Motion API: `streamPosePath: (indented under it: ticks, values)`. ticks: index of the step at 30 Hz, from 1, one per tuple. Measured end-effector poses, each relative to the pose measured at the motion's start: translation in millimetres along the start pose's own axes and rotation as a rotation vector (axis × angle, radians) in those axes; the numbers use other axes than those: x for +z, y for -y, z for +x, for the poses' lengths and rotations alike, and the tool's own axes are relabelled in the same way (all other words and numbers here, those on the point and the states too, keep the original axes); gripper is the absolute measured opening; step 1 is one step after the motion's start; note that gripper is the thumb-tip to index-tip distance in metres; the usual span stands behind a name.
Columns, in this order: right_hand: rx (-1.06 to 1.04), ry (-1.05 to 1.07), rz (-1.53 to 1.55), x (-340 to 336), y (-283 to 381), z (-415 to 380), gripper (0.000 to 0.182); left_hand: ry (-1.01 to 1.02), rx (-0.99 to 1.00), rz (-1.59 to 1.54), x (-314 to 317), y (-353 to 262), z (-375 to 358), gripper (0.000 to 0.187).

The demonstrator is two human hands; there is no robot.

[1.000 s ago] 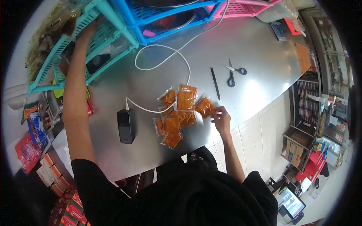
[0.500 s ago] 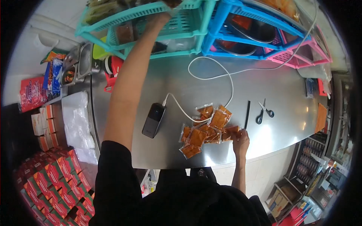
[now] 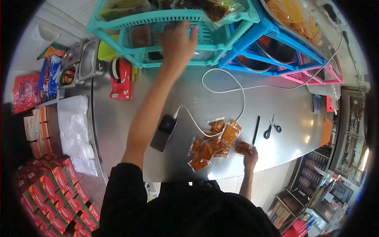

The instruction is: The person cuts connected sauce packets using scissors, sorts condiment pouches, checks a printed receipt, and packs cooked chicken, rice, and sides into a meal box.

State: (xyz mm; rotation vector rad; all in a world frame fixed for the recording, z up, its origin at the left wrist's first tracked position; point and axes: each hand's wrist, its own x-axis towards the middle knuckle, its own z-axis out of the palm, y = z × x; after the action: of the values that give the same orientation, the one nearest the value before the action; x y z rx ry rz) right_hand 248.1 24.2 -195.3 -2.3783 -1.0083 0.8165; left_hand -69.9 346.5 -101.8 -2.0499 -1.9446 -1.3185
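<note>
Just inside the near edge of the tabletop [image 3: 114, 126], the right hand [image 3: 250, 158] pinches a brown sachet [image 3: 242, 147], which juts leftward from its fingertips beside the sachet pile [image 3: 229, 135]; the left hand [image 3: 179, 45], fingers parted, is at the teal rack [image 3: 138, 21].

Single head-worn view, facing forward and steeply down, close above table [image 3: 284, 98]. Wide round fisheye field, corners black, straight edges bowed. Wearer's shirt [image 3: 189, 209] fills near middle. Left hand [image 3: 177, 45] far, right hand [image 3: 250, 158] nearer, both in frame. Teal rack [image 3: 158, 19] cut off at far edge; red boxes [image 3: 59, 189] near left; floor [image 3: 260, 187] near right, below table.
</note>
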Motion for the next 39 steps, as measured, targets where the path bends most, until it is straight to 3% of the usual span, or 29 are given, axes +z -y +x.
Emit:
streamPosePath:
  ticks: [2, 3, 4, 5, 6, 7, 8, 9, 10, 11, 12, 15, 16, 19, 21, 23, 25, 27, 29, 31, 33, 37, 39]
  values:
    - [-0.231, -0.003, 0.18, -16, 23, 5, 0.02, 0.124, -0.01, -0.344, -44, -28, -37, 0.023]
    - [-0.191, 0.084, 0.172, -29, 67, 4, 0.013, 0.235, -0.009, -0.504, -58, -43, -55, 0.027]
    - [-0.304, 0.135, -0.001, -42, 121, -2, 0.013, 0.392, -0.076, -0.686, -68, -59, -69, 0.031]
    - [-0.327, 0.299, 0.111, -48, 173, -5, 0.018, 0.551, -0.146, -0.868, -71, -70, -77, 0.035]
    - [-0.405, 0.441, 0.152, -47, 198, 2, 0.024, 0.6, -0.074, -0.927, -68, -73, -79, 0.035]
    - [-0.592, 0.41, -0.001, -44, 235, 1, 0.026, 0.645, 0.003, -0.982, -63, -73, -82, 0.035]
    - [-0.767, 0.402, 0.079, -31, 252, 10, 0.031, 0.738, -0.036, -1.045, -59, -69, -83, 0.034]
    - [-0.753, 0.43, -0.052, -23, 279, 16, 0.033, 0.829, -0.081, -1.101, -55, -65, -83, 0.034]
    - [-0.736, 0.454, -0.181, -18, 307, 20, 0.035, 0.969, -0.248, -1.158, -51, -52, -77, 0.034]
    - [-0.713, 0.489, -0.081, -10, 326, 25, 0.036, 1.109, -0.423, -1.203, -49, -40, -67, 0.034]
    - [-0.686, 0.526, 0.019, -5, 337, 27, 0.037, 1.032, -0.521, -1.128, -54, -33, -53, 0.033]
    - [-1.098, -0.078, 0.125, 17, 328, 22, 0.034, 0.777, -0.577, -1.248, -49, 0, -28, 0.034]
    - [-0.969, -0.018, 0.081, 16, 319, 14, 0.034, 0.685, -0.62, -1.218, -52, 7, -22, 0.033]
    - [-0.968, 0.484, -0.084, 53, 261, -2, 0.037, 0.561, -0.686, -1.117, -84, 12, -26, 0.033]
    - [-1.186, 0.429, -0.415, 92, 239, -25, 0.037, 0.541, -0.716, -1.046, -104, 13, -37, 0.033]
    - [-1.54, 0.215, -0.581, 128, 228, -43, 0.038, 0.53, -0.768, -0.972, -118, 18, -60, 0.032]
    - [-1.783, 0.336, -0.541, 166, 213, -42, 0.034, 0.525, -0.857, -0.785, -135, 16, -75, 0.032]
    - [-1.743, 0.497, -0.578, 182, 208, -38, 0.032, 0.433, -0.855, -0.999, -143, 18, -91, 0.033]
    - [-1.649, 0.612, -0.584, 164, 215, -32, 0.03, 0.34, -0.889, -0.992, -161, 11, -99, 0.035]
    - [-1.507, 0.69, -0.546, 103, 235, -36, 0.028, 0.327, -0.873, -0.996, -178, 24, -106, 0.036]
    - [-1.458, 0.672, -0.602, 56, 248, -23, 0.033, 0.323, -0.843, -1.056, -193, 45, -119, 0.038]
    - [-1.421, 0.431, -0.474, -90, 314, -11, 0.053, 0.331, -0.766, -1.174, -194, 63, -133, 0.042]
    - [-1.333, 0.236, -0.293, -138, 353, -16, 0.052, 0.284, -0.789, -1.192, -188, 49, -129, 0.041]
